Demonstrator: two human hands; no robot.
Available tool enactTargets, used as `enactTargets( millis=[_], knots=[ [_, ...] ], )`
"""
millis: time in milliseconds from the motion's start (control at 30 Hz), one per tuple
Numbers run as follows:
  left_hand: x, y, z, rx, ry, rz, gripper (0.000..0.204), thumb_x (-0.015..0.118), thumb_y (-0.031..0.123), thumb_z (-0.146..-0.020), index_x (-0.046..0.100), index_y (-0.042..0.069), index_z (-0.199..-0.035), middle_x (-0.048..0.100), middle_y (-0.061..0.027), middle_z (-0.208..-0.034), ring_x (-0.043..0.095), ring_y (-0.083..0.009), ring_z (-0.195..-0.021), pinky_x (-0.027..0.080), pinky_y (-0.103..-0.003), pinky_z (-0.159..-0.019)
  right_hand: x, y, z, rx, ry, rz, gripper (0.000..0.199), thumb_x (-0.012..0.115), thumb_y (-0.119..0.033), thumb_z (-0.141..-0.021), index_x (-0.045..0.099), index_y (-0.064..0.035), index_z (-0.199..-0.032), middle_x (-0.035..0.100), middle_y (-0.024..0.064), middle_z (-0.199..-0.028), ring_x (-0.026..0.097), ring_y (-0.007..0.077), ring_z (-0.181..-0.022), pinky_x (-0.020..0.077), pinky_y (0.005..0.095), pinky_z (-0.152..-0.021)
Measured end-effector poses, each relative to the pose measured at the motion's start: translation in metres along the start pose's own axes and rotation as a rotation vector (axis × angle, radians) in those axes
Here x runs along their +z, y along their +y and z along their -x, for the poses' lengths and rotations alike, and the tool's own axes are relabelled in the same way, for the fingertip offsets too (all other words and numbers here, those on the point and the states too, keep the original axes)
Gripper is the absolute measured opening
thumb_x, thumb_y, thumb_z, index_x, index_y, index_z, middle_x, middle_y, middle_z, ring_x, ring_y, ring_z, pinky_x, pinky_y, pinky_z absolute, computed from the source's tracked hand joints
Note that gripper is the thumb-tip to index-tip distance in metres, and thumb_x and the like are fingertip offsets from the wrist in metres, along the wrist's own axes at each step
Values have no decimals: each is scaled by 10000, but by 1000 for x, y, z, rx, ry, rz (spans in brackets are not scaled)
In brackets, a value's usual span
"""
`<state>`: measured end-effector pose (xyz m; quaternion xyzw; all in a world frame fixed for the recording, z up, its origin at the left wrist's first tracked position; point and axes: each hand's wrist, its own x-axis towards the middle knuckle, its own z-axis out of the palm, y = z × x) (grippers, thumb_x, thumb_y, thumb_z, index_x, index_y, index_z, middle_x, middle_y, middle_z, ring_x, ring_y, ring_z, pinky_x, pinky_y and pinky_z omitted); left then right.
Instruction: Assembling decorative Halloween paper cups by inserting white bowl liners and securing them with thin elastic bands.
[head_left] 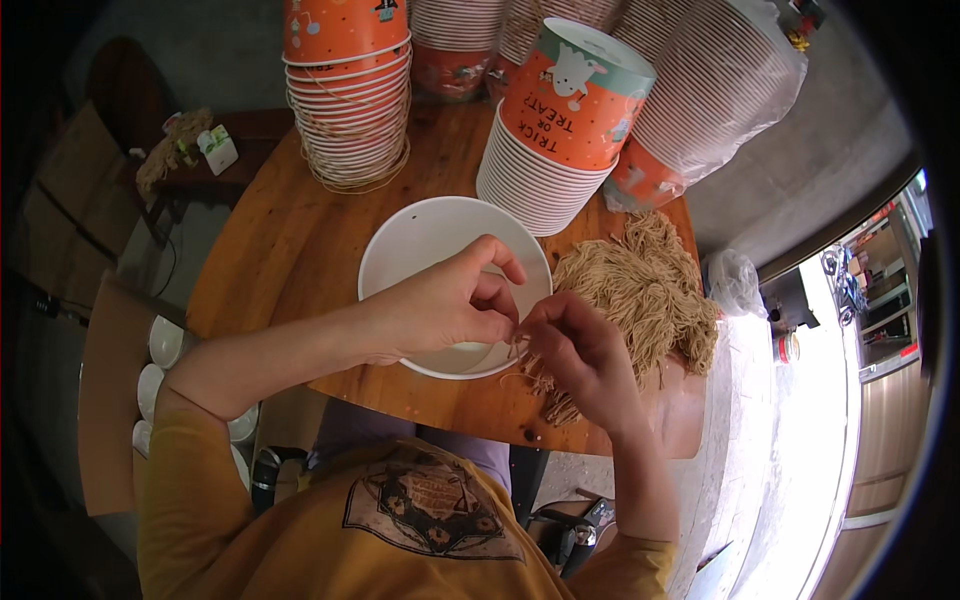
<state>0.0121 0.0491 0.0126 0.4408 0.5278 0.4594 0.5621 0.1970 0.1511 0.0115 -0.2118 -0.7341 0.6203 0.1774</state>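
A white paper bucket (pixel 392 248) stands at the front of the wooden table with its mouth facing up. Over its right rim, my left hand (pixel 462 300) and my right hand (pixel 580 350) meet at the fingertips. Both pinch a thin tan cord (pixel 517 350), of which only a short piece shows between them. My left index finger arches above the bucket's opening. Just beyond my right hand lies a heap of tan cords (pixel 640 285), partly covered by that hand.
Behind the bucket stand nested orange buckets (pixel 575 95), with another stack (pixel 348 110) at the left, loose cords hanging round it. Plastic-wrapped stacks (pixel 725 90) fill the far right. A cardboard box (pixel 110 400) with white buckets sits low on the left.
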Motion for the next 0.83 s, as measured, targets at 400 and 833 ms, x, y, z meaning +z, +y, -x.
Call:
enactTargets(
  millis=[400,833],
  knots=[
    [3,-1,0,29,-8,-21,381,606,-4,-884,397,61,-1196,605,-43,-955,576,-102,-925,442,-262,-865,2,20,8,-123,51,-4,80,603,-77,-942,591,-4,-972,591,-9,-826,540,55,-676,451,219,-610],
    [4,-2,1,86,-40,-51,411,618,4,-877,405,62,-1223,591,-55,-991,563,-115,-971,430,-279,-919,25,37,18,12,247,-406,145,594,-207,-978,630,-80,-1038,565,-46,-730,439,-5,-570,333,153,-504]
  ],
)
